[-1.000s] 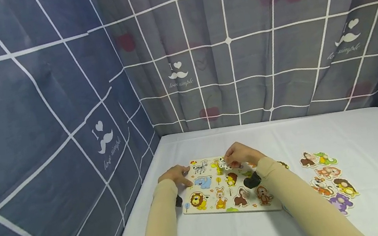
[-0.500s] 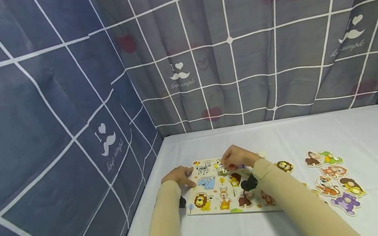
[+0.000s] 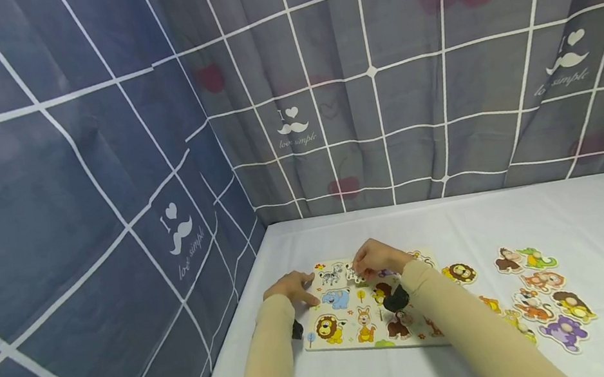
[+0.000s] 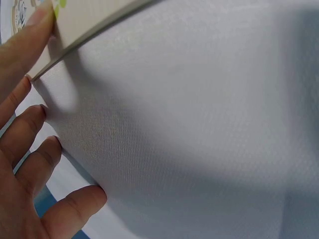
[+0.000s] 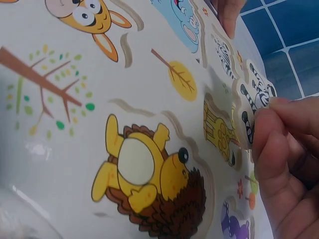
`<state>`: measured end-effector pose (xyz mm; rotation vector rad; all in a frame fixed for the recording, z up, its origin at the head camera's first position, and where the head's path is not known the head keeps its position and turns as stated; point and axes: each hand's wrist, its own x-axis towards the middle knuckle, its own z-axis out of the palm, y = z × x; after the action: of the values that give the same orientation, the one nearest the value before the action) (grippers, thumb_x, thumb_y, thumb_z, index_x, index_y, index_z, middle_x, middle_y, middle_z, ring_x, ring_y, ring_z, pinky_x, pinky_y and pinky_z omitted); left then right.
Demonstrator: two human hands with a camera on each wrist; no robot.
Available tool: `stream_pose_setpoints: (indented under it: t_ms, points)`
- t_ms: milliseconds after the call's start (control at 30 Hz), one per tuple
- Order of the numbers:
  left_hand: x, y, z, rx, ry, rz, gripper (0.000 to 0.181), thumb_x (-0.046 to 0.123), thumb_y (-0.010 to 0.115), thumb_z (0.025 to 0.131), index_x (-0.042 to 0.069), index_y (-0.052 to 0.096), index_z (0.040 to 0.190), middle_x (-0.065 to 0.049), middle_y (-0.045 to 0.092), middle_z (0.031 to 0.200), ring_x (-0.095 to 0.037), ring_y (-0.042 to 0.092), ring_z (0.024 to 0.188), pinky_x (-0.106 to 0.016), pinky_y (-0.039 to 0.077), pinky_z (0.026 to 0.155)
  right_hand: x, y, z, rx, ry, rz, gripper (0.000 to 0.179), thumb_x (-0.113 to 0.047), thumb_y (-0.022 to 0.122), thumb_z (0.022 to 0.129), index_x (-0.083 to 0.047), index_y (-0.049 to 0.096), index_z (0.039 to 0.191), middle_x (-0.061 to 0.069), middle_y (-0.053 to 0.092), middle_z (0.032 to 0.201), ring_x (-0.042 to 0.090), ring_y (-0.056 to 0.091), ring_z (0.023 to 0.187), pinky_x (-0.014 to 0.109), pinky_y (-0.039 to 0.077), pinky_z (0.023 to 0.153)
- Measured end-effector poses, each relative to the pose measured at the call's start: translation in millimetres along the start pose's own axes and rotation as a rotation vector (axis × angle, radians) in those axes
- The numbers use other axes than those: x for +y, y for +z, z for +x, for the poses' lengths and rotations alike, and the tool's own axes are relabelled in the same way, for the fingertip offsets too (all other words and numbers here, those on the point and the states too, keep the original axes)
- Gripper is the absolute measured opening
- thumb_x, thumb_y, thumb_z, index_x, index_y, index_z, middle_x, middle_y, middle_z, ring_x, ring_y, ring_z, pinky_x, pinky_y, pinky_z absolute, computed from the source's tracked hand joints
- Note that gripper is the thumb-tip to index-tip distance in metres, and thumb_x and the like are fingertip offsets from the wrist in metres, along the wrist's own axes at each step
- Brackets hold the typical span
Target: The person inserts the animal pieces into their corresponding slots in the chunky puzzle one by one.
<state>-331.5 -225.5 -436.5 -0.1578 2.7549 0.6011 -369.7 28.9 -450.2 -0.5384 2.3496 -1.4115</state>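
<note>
Zebra piece (image 5: 244, 112) in the right hand (image 3: 378, 257): we pinch it between thumb and fingertips, tilted above the far side of the board (image 3: 343, 345), partly hiding the giraffe picture (image 5: 219, 134) and just right of the printed zebra (image 3: 331, 274). Our left hand (image 3: 291, 288) lies at the board's left edge, fingers spread and grasping nothing, the thumb over its top. To do this well, we judge it best to keep the pinch light, bring the piece level, match its outline to the printed zebra before lowering it, and steady the board. Since the frame a second ago, the right hand and piece have shifted left across the board, while our left hand stays put.
</note>
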Motion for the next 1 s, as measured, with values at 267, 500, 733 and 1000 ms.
stream_pose_setpoints:
  t_ms: [267, 500, 733, 1000]
  points:
    - [1.0, 3.2, -2.0, -0.005, 0.016, 0.021, 0.08, 0.032, 0.089, 0.072, 0.027, 0.055, 0.144, -0.008, 0.049, 0.153, -0.035, 0.04, 0.146, -0.055, 0.035, 0.118, 6, 3, 4.4, -0.012, 0.014, 0.013, 0.013, -0.001, 0.066, 0.093, 0.004, 0.076, 0.09, 0.012, 0.071, 0.073, 0.016, 0.064, 0.062, 0.033, 0.058, 0.062]
    - [-0.3, 2.1, 1.4, 0.0, -0.002, 0.04, 0.08, 0.032, 0.089, 0.072, 0.028, 0.055, 0.144, -0.008, 0.05, 0.153, -0.035, 0.041, 0.145, -0.055, 0.036, 0.117, 2, 12, 8.7, -0.019, -0.015, 0.025, 0.013, -0.002, 0.065, 0.093, 0.006, 0.076, 0.092, 0.013, 0.07, 0.072, 0.016, 0.061, 0.061, 0.029, 0.055, 0.059]
    - [0.9, -1.2, -1.9, 0.009, 0.023, 0.05, 0.078, 0.032, 0.088, 0.073, 0.027, 0.056, 0.144, -0.009, 0.051, 0.152, -0.036, 0.042, 0.144, -0.055, 0.037, 0.116, -3, 21, 15.6, 0.013, -0.022, 0.014, 0.011, 0.0, 0.066, 0.092, 0.006, 0.076, 0.09, 0.013, 0.071, 0.072, 0.014, 0.062, 0.06, 0.03, 0.057, 0.06]
    - [-0.4, 1.8, -1.6, 0.016, 0.001, 0.027, 0.079, 0.032, 0.089, 0.071, 0.028, 0.057, 0.143, -0.007, 0.053, 0.15, -0.034, 0.044, 0.143, -0.056, 0.039, 0.115, -2, 26, 20.9, 0.023, -0.01, 0.026, 0.01, 0.001, 0.067, 0.09, 0.005, 0.075, 0.088, 0.009, 0.069, 0.068, 0.013, 0.058, 0.059, 0.027, 0.054, 0.058]
